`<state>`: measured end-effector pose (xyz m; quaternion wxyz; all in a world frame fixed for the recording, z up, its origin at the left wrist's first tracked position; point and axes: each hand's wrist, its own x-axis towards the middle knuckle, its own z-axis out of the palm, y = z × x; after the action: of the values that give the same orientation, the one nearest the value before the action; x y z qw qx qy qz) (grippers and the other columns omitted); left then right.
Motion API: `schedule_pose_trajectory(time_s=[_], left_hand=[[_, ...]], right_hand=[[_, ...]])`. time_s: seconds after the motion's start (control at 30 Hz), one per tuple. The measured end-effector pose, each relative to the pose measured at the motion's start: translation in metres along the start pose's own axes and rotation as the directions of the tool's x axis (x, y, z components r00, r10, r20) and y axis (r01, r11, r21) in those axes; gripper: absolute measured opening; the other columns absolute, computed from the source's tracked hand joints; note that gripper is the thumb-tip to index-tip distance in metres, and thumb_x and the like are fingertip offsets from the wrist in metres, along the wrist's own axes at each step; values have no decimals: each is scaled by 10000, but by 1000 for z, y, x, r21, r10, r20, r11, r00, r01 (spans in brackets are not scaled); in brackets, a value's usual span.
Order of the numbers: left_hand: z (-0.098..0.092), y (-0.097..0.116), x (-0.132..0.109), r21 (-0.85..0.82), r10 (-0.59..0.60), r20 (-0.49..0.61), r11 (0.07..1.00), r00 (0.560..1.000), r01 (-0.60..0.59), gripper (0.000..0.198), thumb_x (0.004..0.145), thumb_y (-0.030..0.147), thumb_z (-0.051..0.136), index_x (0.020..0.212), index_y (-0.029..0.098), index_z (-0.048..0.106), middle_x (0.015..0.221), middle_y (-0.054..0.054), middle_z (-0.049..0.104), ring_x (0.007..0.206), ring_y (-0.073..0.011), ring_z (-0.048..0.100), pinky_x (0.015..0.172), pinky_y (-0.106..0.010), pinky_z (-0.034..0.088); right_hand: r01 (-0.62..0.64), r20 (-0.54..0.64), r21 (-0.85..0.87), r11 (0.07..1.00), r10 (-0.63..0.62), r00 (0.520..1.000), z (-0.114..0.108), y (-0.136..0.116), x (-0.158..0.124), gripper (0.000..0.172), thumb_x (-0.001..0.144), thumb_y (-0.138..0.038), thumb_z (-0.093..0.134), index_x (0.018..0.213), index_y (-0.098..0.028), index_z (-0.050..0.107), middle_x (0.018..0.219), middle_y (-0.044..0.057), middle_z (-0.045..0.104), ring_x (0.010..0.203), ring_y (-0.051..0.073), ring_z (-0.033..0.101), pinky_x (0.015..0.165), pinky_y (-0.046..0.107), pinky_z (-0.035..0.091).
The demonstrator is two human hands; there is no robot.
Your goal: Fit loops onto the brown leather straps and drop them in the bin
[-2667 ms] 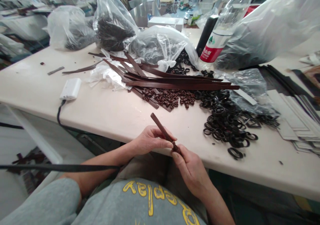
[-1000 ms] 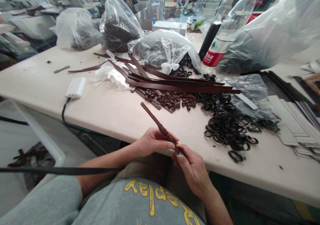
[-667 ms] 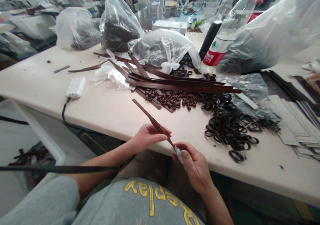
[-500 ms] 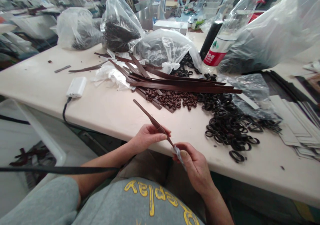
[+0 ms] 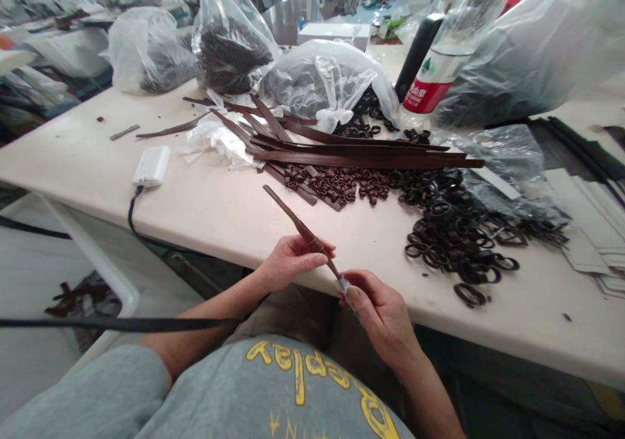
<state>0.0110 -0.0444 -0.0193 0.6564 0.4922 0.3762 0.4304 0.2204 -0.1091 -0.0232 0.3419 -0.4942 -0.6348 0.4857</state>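
Note:
A narrow brown leather strap (image 5: 293,219) slants across the front edge of the table, its free end pointing up and left. My left hand (image 5: 295,261) is closed around its middle, thumb on top, by what look like small loops around the strap. Lower right, my right hand (image 5: 378,309) pinches the strap's other end, where a crumpled piece of pale plastic film (image 5: 344,285) wraps it. Beyond my hands lie a pile of small brown loops (image 5: 332,184) and a bundle of long brown straps (image 5: 366,157).
Black rings (image 5: 439,230) are heaped at the right. Clear bags (image 5: 322,81) with dark contents stand at the back, beside a bottle with a red label (image 5: 430,84). A white charger (image 5: 151,165) with a black cable sits left; a bin (image 5: 129,296) is below. Pale cards (image 5: 583,250) lie far right.
The camera view has shifted slightly, so the table items sit a little higher in the picture. Both hands keep the same grip on the strap.

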Motion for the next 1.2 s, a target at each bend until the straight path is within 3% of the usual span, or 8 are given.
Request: schedule_pose_trajectory(time_s=[0.23,0.33,0.43,0.57,0.8,0.93,1.07,1.2], left_hand=[[1,-7,-8,194,97,99,974,990,-114,296,802,394,790,990,166,764,944,-90,750,857,-228,696,802,-323,553],[3,-9,-9,416,211,169,870,963,-264,273,818,391,772,996,184,764,938,-90,754,881,-250,692,830,-355,529],[6,-8,-10,499,251,237,797,938,-339,268,837,411,749,987,189,762,918,-87,759,872,-263,693,830,-367,515],[8,-5,-10,443,171,200,862,965,-245,217,850,388,742,939,192,769,918,-78,757,849,-243,692,821,-346,517],[3,-1,-8,135,-23,111,991,994,8,313,812,413,784,1010,172,764,877,-69,743,796,-208,678,758,-306,544],[4,1,-7,107,-38,41,994,998,33,314,795,435,798,941,158,773,789,-55,727,712,-179,649,714,-279,529],[-2,-4,-3,0,2,-94,1000,996,-2,313,789,450,798,907,160,781,771,-53,723,680,-165,633,666,-252,514],[-8,-2,-4,-60,-17,-174,998,985,6,356,768,467,804,950,161,785,820,-66,739,699,-172,640,675,-256,510]], right_hand=[[77,-69,-104,992,-84,994,3,3,-3,257,1008,-398,486,1102,-213,637,914,30,720,765,174,700,703,270,516],[117,-102,-166,979,-135,986,6,3,-4,241,1006,-372,483,1095,-216,644,907,29,727,769,174,699,719,270,521],[131,-130,-208,969,-161,978,7,3,-4,223,999,-353,493,1076,-214,650,925,35,732,788,173,694,718,262,521],[102,-168,-179,979,-132,977,7,1,-3,211,972,-375,551,1052,-213,659,914,34,733,747,171,680,683,260,517],[50,-117,-63,997,-57,992,6,-5,1,213,984,-353,523,1004,-206,676,864,22,720,747,160,654,677,252,494],[15,-99,3,1000,-15,995,3,-5,2,240,974,-373,531,1047,-191,670,895,35,712,769,166,648,684,257,501],[-67,44,95,993,63,997,-6,-3,-5,330,956,-411,568,1193,-185,612,900,27,685,682,145,632,628,242,511],[-138,138,48,989,131,982,-13,-6,-9,273,962,-421,548,1002,-170,648,703,-11,604,577,126,564,539,222,461]])
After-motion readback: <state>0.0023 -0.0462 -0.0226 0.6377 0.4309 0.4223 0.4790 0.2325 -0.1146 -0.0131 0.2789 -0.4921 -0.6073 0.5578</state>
